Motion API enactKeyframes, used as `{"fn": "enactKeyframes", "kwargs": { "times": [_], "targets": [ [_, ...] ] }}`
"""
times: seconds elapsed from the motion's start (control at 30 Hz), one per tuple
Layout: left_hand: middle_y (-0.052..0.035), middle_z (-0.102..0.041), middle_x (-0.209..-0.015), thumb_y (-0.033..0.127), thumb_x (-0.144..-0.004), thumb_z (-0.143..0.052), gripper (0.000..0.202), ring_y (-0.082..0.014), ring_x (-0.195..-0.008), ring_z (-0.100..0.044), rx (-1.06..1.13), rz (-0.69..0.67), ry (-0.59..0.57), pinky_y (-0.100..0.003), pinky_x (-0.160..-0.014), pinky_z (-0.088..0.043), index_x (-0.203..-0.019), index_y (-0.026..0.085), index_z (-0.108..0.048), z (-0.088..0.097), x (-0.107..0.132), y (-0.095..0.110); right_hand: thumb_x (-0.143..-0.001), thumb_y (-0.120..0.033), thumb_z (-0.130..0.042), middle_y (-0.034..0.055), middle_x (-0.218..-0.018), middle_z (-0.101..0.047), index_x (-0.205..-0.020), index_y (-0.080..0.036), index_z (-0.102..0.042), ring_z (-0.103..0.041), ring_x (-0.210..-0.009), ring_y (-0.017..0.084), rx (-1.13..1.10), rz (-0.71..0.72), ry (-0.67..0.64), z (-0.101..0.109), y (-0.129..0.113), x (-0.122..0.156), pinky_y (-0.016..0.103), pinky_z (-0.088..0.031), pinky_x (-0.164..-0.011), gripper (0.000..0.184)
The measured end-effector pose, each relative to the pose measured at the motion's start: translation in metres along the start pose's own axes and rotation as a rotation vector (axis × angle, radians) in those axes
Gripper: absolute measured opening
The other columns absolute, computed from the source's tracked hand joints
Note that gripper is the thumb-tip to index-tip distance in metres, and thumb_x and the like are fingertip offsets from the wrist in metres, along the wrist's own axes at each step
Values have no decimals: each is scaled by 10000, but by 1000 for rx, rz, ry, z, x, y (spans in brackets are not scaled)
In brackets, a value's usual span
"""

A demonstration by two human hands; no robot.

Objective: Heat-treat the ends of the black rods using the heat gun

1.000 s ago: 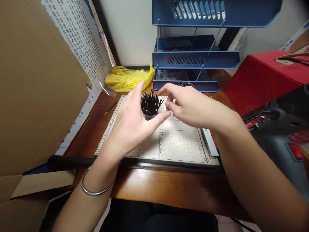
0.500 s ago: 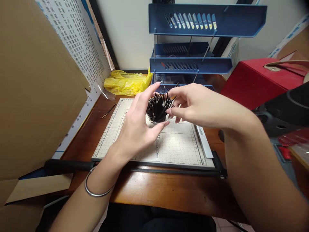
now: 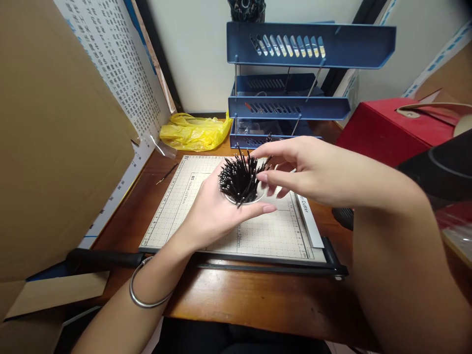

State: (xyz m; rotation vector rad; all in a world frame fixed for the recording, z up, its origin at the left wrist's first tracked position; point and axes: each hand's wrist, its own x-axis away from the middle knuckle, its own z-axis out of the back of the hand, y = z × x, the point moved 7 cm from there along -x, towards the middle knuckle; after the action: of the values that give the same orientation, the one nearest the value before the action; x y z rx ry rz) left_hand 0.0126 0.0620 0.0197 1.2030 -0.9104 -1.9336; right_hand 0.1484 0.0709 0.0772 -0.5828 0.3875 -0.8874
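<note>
Your L hand (image 3: 212,211) is now wrapped round the clear cup (image 3: 263,192), thumb along the near side of the rim, fingers mostly hidden behind; half a sec ago those fingers stood up in view on the far L side. Cup's packed w/ thin black sticks (image 3: 239,179), pale tips up, a few poking higher than the rest. It's over the paper cutter (image 3: 273,231), a bit further R across it than 1 sec ago; can't tell if its base touches. Your R hand (image 3: 309,172) is at the R side of the bunch, thumb now overlapping the edge sticks vs just off them 1 sec ago, other fingers loosely curled; can't tell if it grips any. Bracelet (image 3: 147,305) on your L wrist, nr the cutter's black handle (image 3: 105,256). View's shifted too: blue trays (image 3: 350,46) sit lower, so a dark holder (image 3: 246,11) shows on the top one. Unchanged: yellow bag (image 3: 197,132) at back of the counter (image 3: 236,295), loose stick (image 3: 167,173) L of the cutter, red box (image 3: 372,118) off R.
</note>
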Motion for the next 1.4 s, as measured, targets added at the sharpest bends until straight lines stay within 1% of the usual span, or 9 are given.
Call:
{"fn": "enactKeyframes", "kwargs": {
  "times": [0.1, 0.2, 0.37, 0.47, 0.67, 0.83, 1.03, 1.2, 1.4],
  "targets": [
    [-56, -728, -1129, 376, -675, -966, 658, -260, -1053, -711, -30, -40, 102, -406, -955, -583, -1193, 194, -604, 5, 2, 2, -869, -232, -669, 18, -910, -725, -1236, -211, -716, -643, -738, 150, 56, 1, 2, 1, -4, 5, 280, -493, -655, 370],
    [-42, -718, -1161, 363, -662, -976, 743, -249, -1077, -702, -42, -72, 120, -389, -967, -565, -1267, 222, -567, 4, 3, 0, -835, -191, -692, 8, -891, -708, -1209, -219, -702, -632, -752, 152, 72, 23, 68, 3, -8, 6, 285, -483, -676, 376],
    [-30, -704, -1151, 406, -647, -980, 722, -238, -1042, -693, -86, -62, 134, -378, -940, -554, -1224, 242, -578, 4, 2, -2, -860, -133, -650, 6, -778, -666, -922, -192, -700, -583, -670, 129, 101, 29, 118, 1, -17, 2, 299, -456, -652, 99],
    [-17, -711, -1120, 428, -637, -982, 703, -226, -1018, -696, -96, -42, 129, -363, -927, -554, -1194, 244, -595, 3, 3, -1, -868, -135, -648, -5, -711, -641, -847, -195, -690, -558, -618, 120, 102, 42, 103, -1, -21, 0, 306, -451, -640, 77],
    [-21, -718, -1134, 463, -628, -979, 701, -231, -1020, -707, -147, 1, 168, -362, -901, -565, -1185, 243, -613, 7, 4, -1, -837, -111, -676, -5, -684, -642, -886, -192, -752, -559, -588, 114, 126, 40, 127, 3, -17, 1, 312, -475, -667, 121],
    [-27, -713, -1099, 507, -646, -960, 716, -233, -1000, -709, -235, -26, 234, -387, -912, -569, -1210, 241, -607, 10, 4, 2, -845, -184, -700, 38, -713, -657, -980, -194, -774, -594, -640, 158, 157, 12, 169, 11, -18, 7, 330, -496, -663, 154],
    [-39, -702, -1169, 444, -709, -943, 711, -226, -1056, -703, -309, -236, 299, -397, -987, -570, -1290, 250, -581, 11, 8, 14, -866, -274, -659, 32, -797, -701, -1223, -246, -713, -643, -687, 195, 185, 22, 226, 19, -23, 17, 356, -513, -669, 362],
    [-67, -688, -1253, 388, -799, -887, 739, -245, -1097, -697, -387, -443, 391, -436, -1030, -573, -1439, 275, -534, 17, 17, 28, -1008, -273, -510, 4, -1079, -724, -1275, -303, -682, -686, -881, 171, -92, 121, 131, 12, -29, 18, 308, -536, -759, 320],
    [-62, -696, -1257, 483, -840, -830, 672, -250, -1091, -687, -605, -552, 460, -406, -1005, -589, -1434, 311, -567, 19, 22, 41, -1040, -379, -473, 21, -796, -665, -1042, -188, -727, -602, -710, 148, -90, 75, 219, 12, -18, 6, 301, -466, -691, 318]
  ]
}}
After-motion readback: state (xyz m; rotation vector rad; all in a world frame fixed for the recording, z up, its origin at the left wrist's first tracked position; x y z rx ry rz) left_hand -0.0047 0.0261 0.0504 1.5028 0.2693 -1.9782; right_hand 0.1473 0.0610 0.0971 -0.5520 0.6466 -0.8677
